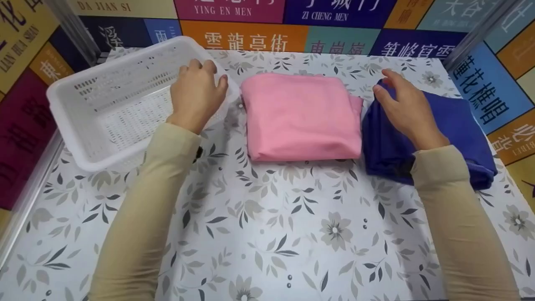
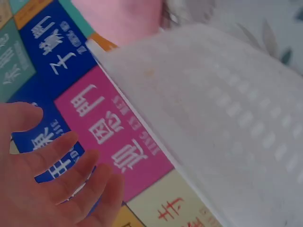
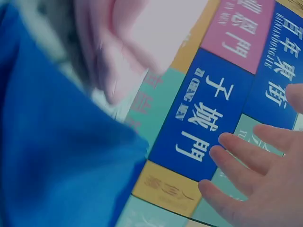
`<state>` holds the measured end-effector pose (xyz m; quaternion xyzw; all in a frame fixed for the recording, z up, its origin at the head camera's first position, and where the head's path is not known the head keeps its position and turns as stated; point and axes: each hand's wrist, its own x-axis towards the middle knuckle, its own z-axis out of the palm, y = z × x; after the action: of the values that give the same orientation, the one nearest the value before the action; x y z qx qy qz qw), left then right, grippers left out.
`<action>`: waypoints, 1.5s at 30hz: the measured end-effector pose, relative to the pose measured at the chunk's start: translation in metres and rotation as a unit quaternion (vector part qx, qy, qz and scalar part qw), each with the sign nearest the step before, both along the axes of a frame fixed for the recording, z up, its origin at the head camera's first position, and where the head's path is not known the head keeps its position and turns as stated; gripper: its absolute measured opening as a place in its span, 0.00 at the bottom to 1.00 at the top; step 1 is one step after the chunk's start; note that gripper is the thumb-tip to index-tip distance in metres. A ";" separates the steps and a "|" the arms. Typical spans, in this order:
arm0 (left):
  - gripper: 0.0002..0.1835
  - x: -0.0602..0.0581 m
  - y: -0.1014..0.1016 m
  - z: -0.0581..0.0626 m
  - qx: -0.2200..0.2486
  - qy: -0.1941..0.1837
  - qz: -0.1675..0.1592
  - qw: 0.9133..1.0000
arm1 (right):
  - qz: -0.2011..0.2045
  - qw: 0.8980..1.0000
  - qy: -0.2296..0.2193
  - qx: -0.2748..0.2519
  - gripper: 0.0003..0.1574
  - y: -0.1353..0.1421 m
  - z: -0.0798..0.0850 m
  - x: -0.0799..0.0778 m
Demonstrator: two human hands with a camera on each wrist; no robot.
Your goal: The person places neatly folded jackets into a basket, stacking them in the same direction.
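Over the right end of a white plastic basket (image 1: 79, 154) is my left hand (image 1: 196, 94), its fingers loosely bent and holding nothing. The left wrist view shows that hand (image 2: 61, 175) beside the basket's perforated wall (image 2: 199, 104), fingers spread. My right hand (image 1: 407, 108) hovers over a folded dark blue cloth (image 1: 455, 117), fingers relaxed and apart. In the right wrist view the right hand (image 3: 255, 165) has nothing in its grasp, with the blue cloth (image 3: 61, 142) to its left. Between the hands lies a folded pink cloth (image 1: 301, 117).
The table (image 1: 271, 234) has a white covering printed with grey leaves and flowers. Colourful panels (image 1: 250, 35) with Chinese lettering stand along its back and sides. The basket sits slanted at the back left.
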<state>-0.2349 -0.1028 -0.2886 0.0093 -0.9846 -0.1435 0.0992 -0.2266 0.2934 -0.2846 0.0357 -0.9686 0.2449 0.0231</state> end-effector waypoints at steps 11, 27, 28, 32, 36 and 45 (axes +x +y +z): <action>0.17 0.016 0.026 -0.031 0.226 -0.091 -0.085 0.966 | -0.037 0.929 -0.008 -0.368 0.30 -0.019 -0.049 0.007; 0.29 0.019 0.047 -0.090 0.413 -0.189 -0.055 0.889 | -0.045 0.878 -0.083 -0.469 0.60 -0.034 -0.101 0.011; 0.29 0.018 0.047 -0.094 0.434 -0.196 -0.053 0.878 | -0.049 0.879 -0.079 -0.469 0.61 -0.035 -0.102 0.011; 0.31 0.021 0.044 -0.100 0.527 -0.226 -0.049 0.818 | -0.059 0.876 -0.074 -0.473 0.62 -0.038 -0.105 0.013; 0.34 0.020 0.044 -0.109 0.603 -0.241 -0.038 0.760 | -0.072 0.873 -0.077 -0.476 0.62 -0.038 -0.109 0.014; 0.46 0.013 0.041 -0.125 0.732 -0.259 -0.024 0.630 | -0.105 0.834 -0.103 -0.532 0.62 -0.033 -0.119 0.010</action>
<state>-0.2223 -0.0623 -0.4140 0.0922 -0.5406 -0.8113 -0.2024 -0.2165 0.2608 -0.4033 -0.1095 -0.6839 0.7204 -0.0361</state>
